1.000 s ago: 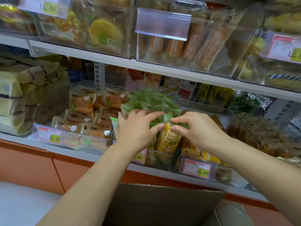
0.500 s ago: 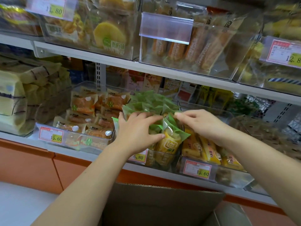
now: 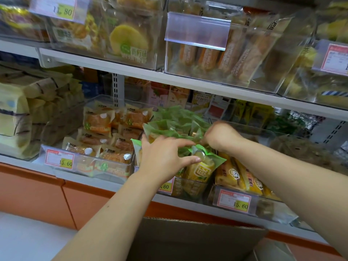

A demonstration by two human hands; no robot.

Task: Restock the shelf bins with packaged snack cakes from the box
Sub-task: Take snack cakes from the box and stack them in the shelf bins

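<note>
- Left hand (image 3: 165, 157): fingers (image 3: 185, 143) spread and lightly bent, lying across the tops of the green packs (image 3: 177, 127); thumb tip pressed on the top seal of the front pack (image 3: 201, 168)
- Right hand (image 3: 220, 136): blurred, knuckles up, reaching down into the same packs just behind the front pack; fingers hidden among the wrappers, so whether they pinch anything cannot be told
- Green packs: standing upright in a row in the middle clear bin (image 3: 188, 187) on the lower shelf (image 3: 105, 183), filling it front to back; the front pack shows a yellow cake under a green top and leans against the bin's front wall
- Box (image 3: 188, 240): brown cardboard, at the bottom edge below the shelf, between the two forearms; its inside is not in view
- Left bin: orange cakes (image 3: 99, 121) stacked flat, with a price tag (image 3: 59, 160) reading 15.60 on the front
- Right bin: yellow packs (image 3: 239, 176) leaning just beside the green ones, a second tag (image 3: 234, 201) also reading 15.60
- Upper shelf (image 3: 131, 71): more clear bins holding wrapped cakes and long bread sticks (image 3: 231, 53)
</note>
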